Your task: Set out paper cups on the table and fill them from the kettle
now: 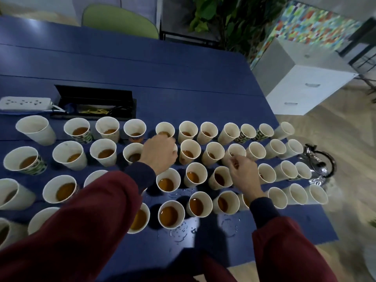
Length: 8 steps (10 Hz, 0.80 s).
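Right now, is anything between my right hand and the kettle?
Yes: three cups in a row stand between the right hand and the kettle, near the table's right edge.

Power strip [24, 103], green chair [120, 22], plant [223, 19], cabinet [305, 88]

Green chair [120, 21], leafy plant [219, 15], white drawer cabinet [301, 88], pale wood floor [345, 129].
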{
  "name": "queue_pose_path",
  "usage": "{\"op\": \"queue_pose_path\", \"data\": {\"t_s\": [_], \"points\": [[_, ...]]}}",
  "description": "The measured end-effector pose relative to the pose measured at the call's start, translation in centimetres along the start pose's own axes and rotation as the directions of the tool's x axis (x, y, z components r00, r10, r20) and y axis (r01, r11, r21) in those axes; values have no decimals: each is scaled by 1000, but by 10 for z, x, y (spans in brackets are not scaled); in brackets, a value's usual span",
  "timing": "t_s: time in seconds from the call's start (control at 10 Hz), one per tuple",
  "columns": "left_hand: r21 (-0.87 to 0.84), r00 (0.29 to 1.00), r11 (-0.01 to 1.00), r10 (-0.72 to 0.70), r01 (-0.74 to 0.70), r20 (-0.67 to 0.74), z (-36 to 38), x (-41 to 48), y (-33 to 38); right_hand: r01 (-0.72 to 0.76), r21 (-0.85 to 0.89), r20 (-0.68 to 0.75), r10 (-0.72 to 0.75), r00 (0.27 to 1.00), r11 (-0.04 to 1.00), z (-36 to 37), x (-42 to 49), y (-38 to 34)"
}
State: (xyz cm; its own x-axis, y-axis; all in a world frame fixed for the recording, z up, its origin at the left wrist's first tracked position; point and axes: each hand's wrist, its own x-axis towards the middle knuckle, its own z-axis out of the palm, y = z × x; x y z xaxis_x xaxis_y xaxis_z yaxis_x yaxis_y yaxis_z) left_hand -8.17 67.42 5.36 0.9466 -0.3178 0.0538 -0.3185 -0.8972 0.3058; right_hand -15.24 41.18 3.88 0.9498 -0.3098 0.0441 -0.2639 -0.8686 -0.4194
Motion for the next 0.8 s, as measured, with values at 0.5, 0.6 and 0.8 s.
{"op": "queue_pose_path", "data": {"t_s": [0.5, 0.6, 0.8], "points": [[136, 997, 991, 9, -19, 71, -8, -16, 31, 273, -38, 306, -249, 919, 961, -14, -31, -14], [182, 998, 983, -20, 11, 51, -19, -4, 43, 413, -44, 424, -357, 832, 910, -32, -12, -24], [246, 996, 968, -64, 47, 63, -49, 30, 68, 577, -168, 606, -378, 700, 799, -75, 34, -51]]}}
